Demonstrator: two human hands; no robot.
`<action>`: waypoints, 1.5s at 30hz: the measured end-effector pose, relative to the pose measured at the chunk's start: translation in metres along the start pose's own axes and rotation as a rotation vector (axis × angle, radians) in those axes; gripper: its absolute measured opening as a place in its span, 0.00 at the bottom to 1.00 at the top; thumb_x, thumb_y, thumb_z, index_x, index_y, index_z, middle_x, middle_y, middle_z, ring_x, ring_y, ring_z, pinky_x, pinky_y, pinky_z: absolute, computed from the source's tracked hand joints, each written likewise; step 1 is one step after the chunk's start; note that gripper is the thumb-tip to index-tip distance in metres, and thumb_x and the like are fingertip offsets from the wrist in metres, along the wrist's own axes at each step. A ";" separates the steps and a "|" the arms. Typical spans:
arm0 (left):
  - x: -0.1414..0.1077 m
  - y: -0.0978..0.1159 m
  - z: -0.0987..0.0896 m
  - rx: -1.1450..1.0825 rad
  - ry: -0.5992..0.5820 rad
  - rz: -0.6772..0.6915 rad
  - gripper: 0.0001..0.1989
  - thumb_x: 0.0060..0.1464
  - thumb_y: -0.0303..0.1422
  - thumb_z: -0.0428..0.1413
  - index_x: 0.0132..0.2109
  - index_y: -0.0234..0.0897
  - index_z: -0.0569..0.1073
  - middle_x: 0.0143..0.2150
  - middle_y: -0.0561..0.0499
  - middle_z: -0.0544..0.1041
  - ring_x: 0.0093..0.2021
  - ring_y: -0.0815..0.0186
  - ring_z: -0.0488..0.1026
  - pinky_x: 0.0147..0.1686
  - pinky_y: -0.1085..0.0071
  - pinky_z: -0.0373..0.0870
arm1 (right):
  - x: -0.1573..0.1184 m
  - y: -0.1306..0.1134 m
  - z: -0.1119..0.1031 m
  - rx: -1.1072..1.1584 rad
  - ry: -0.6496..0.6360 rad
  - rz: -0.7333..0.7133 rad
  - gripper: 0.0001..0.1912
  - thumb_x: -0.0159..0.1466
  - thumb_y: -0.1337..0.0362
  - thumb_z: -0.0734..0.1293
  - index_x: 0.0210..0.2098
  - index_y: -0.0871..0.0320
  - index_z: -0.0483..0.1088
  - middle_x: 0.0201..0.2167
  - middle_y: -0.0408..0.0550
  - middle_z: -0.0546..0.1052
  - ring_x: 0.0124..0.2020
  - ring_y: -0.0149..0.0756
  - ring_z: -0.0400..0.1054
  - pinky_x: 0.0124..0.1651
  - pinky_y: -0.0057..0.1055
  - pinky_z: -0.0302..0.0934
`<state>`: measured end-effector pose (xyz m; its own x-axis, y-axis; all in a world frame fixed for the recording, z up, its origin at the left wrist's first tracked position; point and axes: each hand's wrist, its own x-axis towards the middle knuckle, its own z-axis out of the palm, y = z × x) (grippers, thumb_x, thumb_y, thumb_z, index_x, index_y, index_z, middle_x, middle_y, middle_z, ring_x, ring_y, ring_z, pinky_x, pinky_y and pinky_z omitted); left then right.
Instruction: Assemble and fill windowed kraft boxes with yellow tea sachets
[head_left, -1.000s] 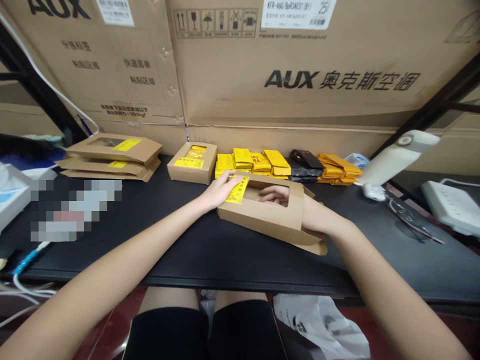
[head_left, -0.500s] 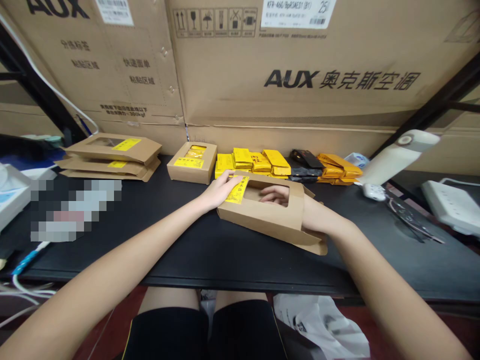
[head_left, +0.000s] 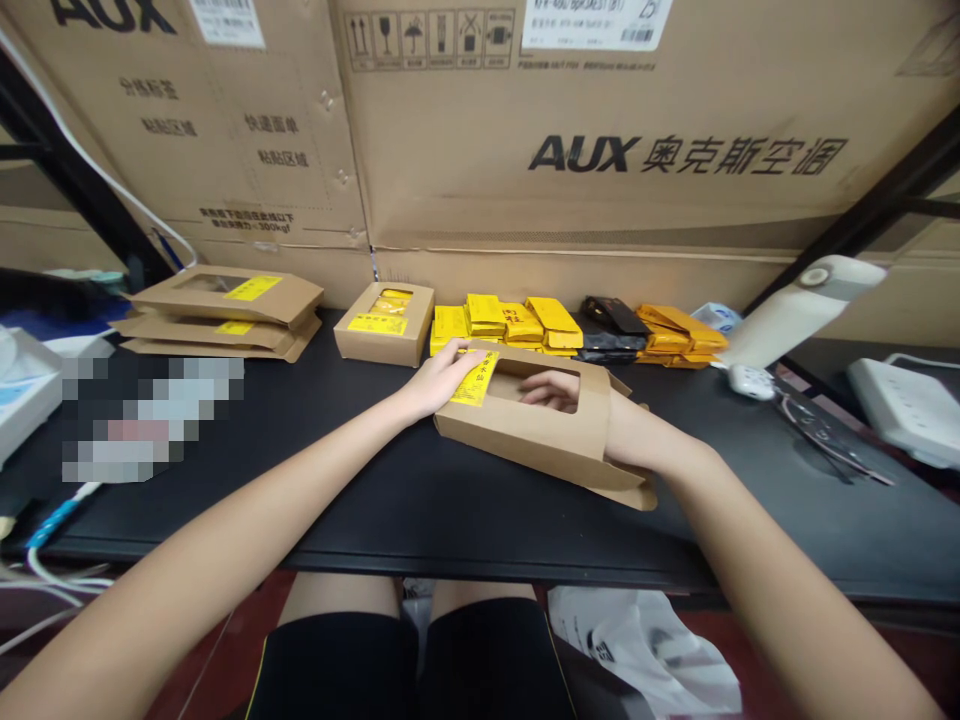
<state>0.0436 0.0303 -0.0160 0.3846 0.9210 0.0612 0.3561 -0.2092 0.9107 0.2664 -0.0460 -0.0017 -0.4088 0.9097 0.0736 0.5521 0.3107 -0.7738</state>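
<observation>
Black table [head_left: 360,500], open kraft box [head_left: 525,430], right hand [head_left: 553,390] inside, left hand [head_left: 442,378] against it

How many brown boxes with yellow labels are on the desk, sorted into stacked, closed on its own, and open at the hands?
Stacked boxes: 2
Closed box, on its own: 1
Open box, with the right hand inside: 1
Total: 4

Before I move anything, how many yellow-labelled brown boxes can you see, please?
4: an upper box and a lower box stacked at left, a filled box beside yellow packets, an open box around the right hand. Others may be hidden.
</observation>
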 end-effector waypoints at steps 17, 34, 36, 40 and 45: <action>0.000 0.002 0.002 -0.005 0.007 -0.011 0.21 0.57 0.47 0.48 0.50 0.37 0.67 0.58 0.42 0.71 0.59 0.56 0.67 0.59 0.62 0.58 | 0.000 0.002 -0.003 0.037 -0.005 0.022 0.24 0.61 0.53 0.66 0.54 0.56 0.65 0.45 0.54 0.75 0.46 0.44 0.71 0.52 0.46 0.65; -0.002 0.005 0.001 -0.005 -0.003 -0.013 0.20 0.58 0.46 0.48 0.49 0.37 0.67 0.57 0.41 0.71 0.59 0.56 0.66 0.59 0.63 0.58 | 0.000 0.000 -0.003 0.050 0.003 0.050 0.24 0.61 0.52 0.66 0.53 0.56 0.66 0.46 0.55 0.74 0.45 0.43 0.71 0.51 0.46 0.65; -0.002 0.004 0.002 -0.005 0.001 -0.010 0.20 0.57 0.46 0.48 0.49 0.36 0.67 0.57 0.41 0.71 0.59 0.56 0.67 0.58 0.63 0.58 | 0.001 0.003 -0.003 0.052 0.004 0.045 0.24 0.62 0.52 0.65 0.53 0.56 0.65 0.45 0.54 0.74 0.45 0.44 0.70 0.52 0.47 0.65; -0.002 0.003 0.002 -0.015 0.006 -0.008 0.20 0.58 0.46 0.48 0.50 0.37 0.67 0.55 0.43 0.72 0.57 0.57 0.68 0.57 0.64 0.60 | 0.005 0.014 -0.002 0.099 0.009 0.040 0.24 0.62 0.51 0.66 0.53 0.56 0.65 0.44 0.53 0.74 0.46 0.43 0.70 0.53 0.47 0.64; -0.002 0.003 0.002 0.000 -0.003 -0.020 0.20 0.58 0.46 0.48 0.49 0.37 0.66 0.54 0.42 0.72 0.55 0.56 0.69 0.55 0.63 0.62 | 0.006 0.023 -0.004 0.126 -0.010 -0.009 0.23 0.62 0.54 0.66 0.54 0.55 0.64 0.45 0.52 0.74 0.48 0.43 0.70 0.54 0.46 0.64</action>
<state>0.0456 0.0276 -0.0141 0.3801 0.9240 0.0420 0.3635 -0.1910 0.9118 0.2793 -0.0321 -0.0170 -0.4208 0.9040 0.0750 0.4532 0.2811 -0.8459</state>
